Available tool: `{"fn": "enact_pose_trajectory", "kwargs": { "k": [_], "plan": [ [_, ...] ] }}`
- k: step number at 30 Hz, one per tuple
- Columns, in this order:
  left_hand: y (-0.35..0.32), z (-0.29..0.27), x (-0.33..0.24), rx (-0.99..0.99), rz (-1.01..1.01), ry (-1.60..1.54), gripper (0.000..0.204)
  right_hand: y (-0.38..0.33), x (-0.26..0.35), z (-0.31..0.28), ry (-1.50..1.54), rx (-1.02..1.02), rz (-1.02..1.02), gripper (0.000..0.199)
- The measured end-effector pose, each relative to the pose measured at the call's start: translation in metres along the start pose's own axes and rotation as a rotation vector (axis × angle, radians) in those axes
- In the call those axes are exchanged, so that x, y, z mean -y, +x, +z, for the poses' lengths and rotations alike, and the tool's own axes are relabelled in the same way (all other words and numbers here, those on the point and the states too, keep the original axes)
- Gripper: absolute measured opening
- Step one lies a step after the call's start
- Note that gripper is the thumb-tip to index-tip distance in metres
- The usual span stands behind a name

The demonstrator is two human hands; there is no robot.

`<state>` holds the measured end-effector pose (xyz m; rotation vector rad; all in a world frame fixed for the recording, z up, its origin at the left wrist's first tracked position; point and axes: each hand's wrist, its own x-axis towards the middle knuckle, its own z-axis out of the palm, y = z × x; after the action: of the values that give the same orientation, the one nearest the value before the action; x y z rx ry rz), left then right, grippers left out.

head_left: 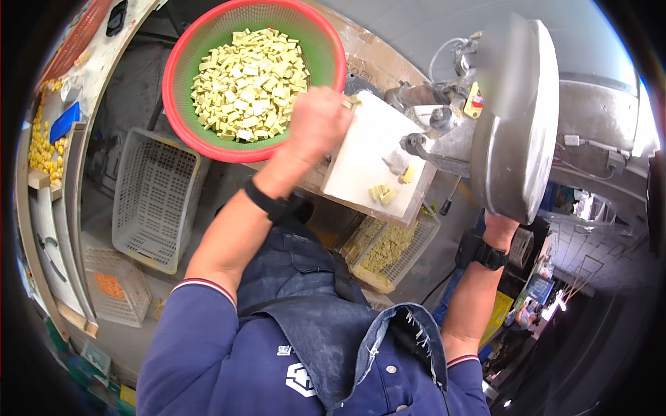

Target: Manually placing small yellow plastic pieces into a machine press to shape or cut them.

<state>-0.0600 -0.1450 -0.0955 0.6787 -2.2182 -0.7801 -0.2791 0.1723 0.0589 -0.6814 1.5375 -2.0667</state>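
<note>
My left hand (319, 125) is closed beside the near-right rim of a red and green plastic basket (171, 104), above the left end of a white board (371, 156). A small pale yellow block seems to stick out from its fingertips. Many such yellow blocks (250, 83) fill the basket. A few more yellow pieces (383, 193) lie on the board, under the head of a grey metal machine (444, 142). My right hand (501, 225) is up against the lower edge of the machine's large metal wheel (517, 152), which hides its fingers.
Below the board, a crate (406, 260) holds yellow-green bits. An upright grey plastic crate (156, 201) stands left of my legs, with a pale crate (114, 288) of orange bits near it. At far left, a bench carries yellow pieces (48, 149) and a blue scoop-like object (65, 122).
</note>
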Motion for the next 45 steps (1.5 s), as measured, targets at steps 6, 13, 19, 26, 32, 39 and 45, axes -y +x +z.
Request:
{"fn": "enact_pose_trajectory", "kwargs": {
  "k": [6,13,19,26,32,39,45],
  "plan": [
    [-0.007,-0.057,0.094,-0.122,-0.249,0.315,0.032,-0.055,-0.030,0.058,-0.390,-0.440,0.082,0.035],
    [-0.058,-0.056,0.000,0.173,-0.056,-0.176,0.020,-0.121,-0.085,0.093,-0.766,-0.290,0.294,0.024],
    [-0.086,-0.015,-0.078,0.438,0.131,-0.157,0.025,-0.127,-0.091,0.085,-0.625,-0.328,0.327,0.022],
    [-0.089,0.015,-0.076,0.517,0.351,-0.037,0.010,-0.123,-0.079,0.078,-0.482,-0.348,0.324,0.018],
    [-0.080,0.008,-0.072,0.545,0.220,-0.240,0.016,-0.133,-0.082,0.091,-0.544,-0.240,0.383,0.021],
    [-0.080,-0.017,-0.082,0.717,-0.155,-0.736,0.019,-0.124,-0.092,0.147,-0.312,-0.056,0.444,0.034],
    [-0.074,-0.027,-0.067,0.900,-0.596,-1.230,0.020,-0.112,-0.090,0.151,-0.268,-0.047,0.467,0.038]
  ]
}}
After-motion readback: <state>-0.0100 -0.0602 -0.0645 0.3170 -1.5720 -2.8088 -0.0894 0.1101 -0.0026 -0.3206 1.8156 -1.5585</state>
